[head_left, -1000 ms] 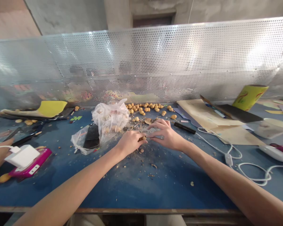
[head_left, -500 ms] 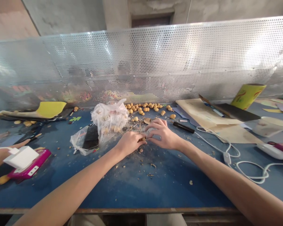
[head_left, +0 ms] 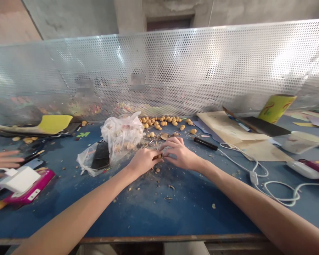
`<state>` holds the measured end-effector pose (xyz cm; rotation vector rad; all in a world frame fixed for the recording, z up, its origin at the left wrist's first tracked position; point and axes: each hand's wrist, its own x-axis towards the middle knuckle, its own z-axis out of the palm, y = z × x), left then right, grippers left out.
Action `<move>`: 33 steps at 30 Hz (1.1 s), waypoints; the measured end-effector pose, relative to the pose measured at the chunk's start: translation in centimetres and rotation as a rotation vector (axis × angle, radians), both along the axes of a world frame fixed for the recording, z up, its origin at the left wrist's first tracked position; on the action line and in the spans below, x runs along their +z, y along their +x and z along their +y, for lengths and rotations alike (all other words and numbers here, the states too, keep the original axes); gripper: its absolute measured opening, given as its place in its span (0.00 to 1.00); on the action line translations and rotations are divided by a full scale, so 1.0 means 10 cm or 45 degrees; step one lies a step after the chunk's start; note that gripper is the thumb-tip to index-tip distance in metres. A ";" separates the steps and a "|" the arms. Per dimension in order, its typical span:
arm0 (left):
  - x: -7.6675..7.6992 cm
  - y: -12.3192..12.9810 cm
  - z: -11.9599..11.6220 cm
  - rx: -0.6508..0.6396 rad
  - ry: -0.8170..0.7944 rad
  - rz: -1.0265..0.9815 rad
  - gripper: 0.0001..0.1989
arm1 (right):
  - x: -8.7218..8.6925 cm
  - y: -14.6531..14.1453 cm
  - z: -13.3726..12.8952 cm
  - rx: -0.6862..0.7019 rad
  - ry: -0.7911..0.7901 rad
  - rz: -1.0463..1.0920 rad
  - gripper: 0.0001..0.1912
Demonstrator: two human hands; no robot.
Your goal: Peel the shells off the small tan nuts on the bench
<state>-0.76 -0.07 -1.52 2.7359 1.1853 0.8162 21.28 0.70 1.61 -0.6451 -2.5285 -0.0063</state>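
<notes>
My left hand (head_left: 145, 161) is closed on a small brown gourd (head_left: 158, 155) over the middle of the blue table (head_left: 149, 216). Close on its right, my right hand (head_left: 179, 154) has curled fingers whose tips meet the same gourd. Dry scraps and crumbs lie under and around both hands. Just behind them many small tan gourds (head_left: 163, 123) are heaped along the perforated metal screen (head_left: 175, 78). Left of my left hand sits a crumpled clear plastic bag (head_left: 121, 132), beside a black phone-like object (head_left: 101, 156).
A black pen-like tool (head_left: 205, 143) with a white cord, brown paper (head_left: 228, 131), a yellow tube (head_left: 276, 108) and a plastic cup (head_left: 303, 141) are on the right. At left are a pink power strip (head_left: 33, 189) and another person's hand (head_left: 5, 161).
The other person's hand at the left has shifted and now shows spread fingers, with a phone visible near it. My hands stay together at the gourd. The view has moved slightly.
</notes>
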 end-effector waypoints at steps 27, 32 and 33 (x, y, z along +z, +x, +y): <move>0.02 0.01 -0.01 0.039 -0.055 -0.019 0.14 | 0.04 0.08 0.02 -0.037 0.047 -0.037 0.05; 0.01 0.01 0.01 0.056 -0.065 -0.031 0.14 | 0.01 0.07 0.00 -0.072 0.051 -0.004 0.07; 0.01 0.00 0.02 0.065 -0.059 -0.031 0.14 | 0.01 0.06 0.00 -0.077 0.054 -0.008 0.07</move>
